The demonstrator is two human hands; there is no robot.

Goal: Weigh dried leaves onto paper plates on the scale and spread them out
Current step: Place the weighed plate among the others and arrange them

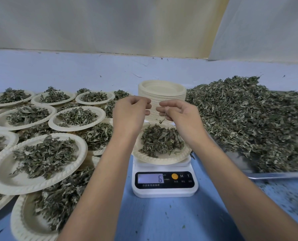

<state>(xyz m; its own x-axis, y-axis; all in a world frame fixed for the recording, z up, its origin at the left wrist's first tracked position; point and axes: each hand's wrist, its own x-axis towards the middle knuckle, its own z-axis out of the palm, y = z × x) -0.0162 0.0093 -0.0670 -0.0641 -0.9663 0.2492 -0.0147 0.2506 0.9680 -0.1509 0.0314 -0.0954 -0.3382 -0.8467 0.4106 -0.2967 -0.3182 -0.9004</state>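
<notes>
Right hand [179, 113] pinches a leaf stem [164, 117]; left hand [129, 112] has curled fingers, possibly empty. Release directly below the fingertips onto the paper plate [162, 160] in small pieces, checking the scale display [150, 178].

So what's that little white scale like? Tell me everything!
The scale is a white box, plastic by its look, standing flat on the blue table. Its black front panel has a lit display showing 6, a round orange button and the letters M and T. A paper plate of dried leaves sits on top. Neither hand touches it; the right hand pinches a stem above.
</notes>
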